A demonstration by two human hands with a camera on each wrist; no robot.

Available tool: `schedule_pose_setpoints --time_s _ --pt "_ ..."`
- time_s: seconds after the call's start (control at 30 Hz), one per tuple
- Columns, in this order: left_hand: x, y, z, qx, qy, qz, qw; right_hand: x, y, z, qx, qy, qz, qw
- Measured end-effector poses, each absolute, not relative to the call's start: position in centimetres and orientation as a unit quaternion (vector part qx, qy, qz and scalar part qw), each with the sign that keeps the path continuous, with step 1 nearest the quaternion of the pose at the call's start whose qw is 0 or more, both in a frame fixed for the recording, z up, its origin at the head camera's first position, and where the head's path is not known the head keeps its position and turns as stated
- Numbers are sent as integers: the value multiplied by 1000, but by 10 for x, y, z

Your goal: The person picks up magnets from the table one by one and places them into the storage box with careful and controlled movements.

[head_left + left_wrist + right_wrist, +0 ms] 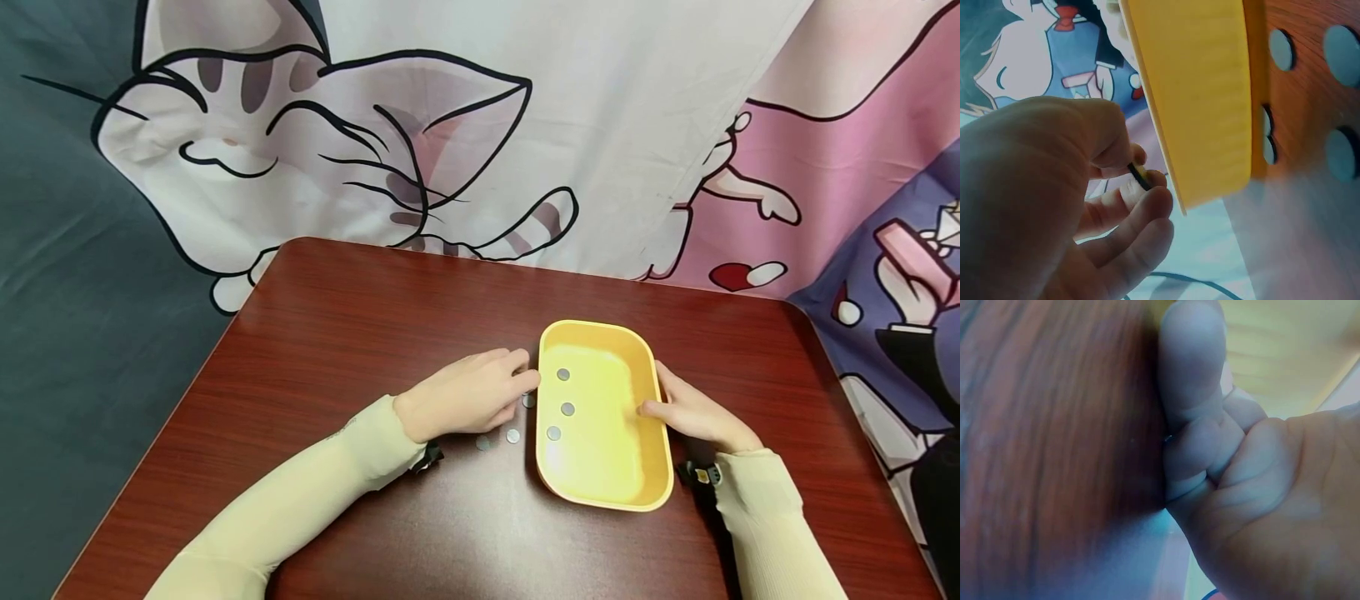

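Observation:
A yellow plastic bin (600,496) with rounded corners stands on the table, three small silver coins (567,409) lying on its floor toward the left side. My right hand (693,408) grips the bin's right wall, thumb over the rim and the other fingers outside. In the right wrist view, curled fingers (1191,362) lie against the bin close to the wood. My left hand (476,392) is at the bin's left rim. Between its thumb and fingers it pinches a coin (1139,176), seen nearly edge-on in the left wrist view.
Several more coins (513,436) lie on the dark red-brown wooden table (390,317), between the left hand and the bin. A cartoon-printed curtain (622,125) hangs behind the table's far edge and down its sides.

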State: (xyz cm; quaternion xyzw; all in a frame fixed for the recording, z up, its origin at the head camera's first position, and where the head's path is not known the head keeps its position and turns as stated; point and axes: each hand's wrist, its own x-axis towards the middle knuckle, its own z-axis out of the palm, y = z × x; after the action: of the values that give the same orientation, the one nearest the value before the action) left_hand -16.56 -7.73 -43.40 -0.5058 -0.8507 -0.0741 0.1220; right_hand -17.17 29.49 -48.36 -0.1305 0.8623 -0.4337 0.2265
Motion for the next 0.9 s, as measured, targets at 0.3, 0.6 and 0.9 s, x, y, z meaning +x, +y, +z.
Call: schedule_pose_setpoints --time_s 0.3,0.6,0.9 --pt "-161 -54 -426 -519 -844 -41 126 -172 295 -483 -141 865 -429 220" --pt "-156 -32 -420 -548 -828 -49 112 -171 294 -483 -137 866 -428 220" --pt "-149 -14 -420 -567 -816 -38 104 -171 294 -483 -140 862 -435 221"
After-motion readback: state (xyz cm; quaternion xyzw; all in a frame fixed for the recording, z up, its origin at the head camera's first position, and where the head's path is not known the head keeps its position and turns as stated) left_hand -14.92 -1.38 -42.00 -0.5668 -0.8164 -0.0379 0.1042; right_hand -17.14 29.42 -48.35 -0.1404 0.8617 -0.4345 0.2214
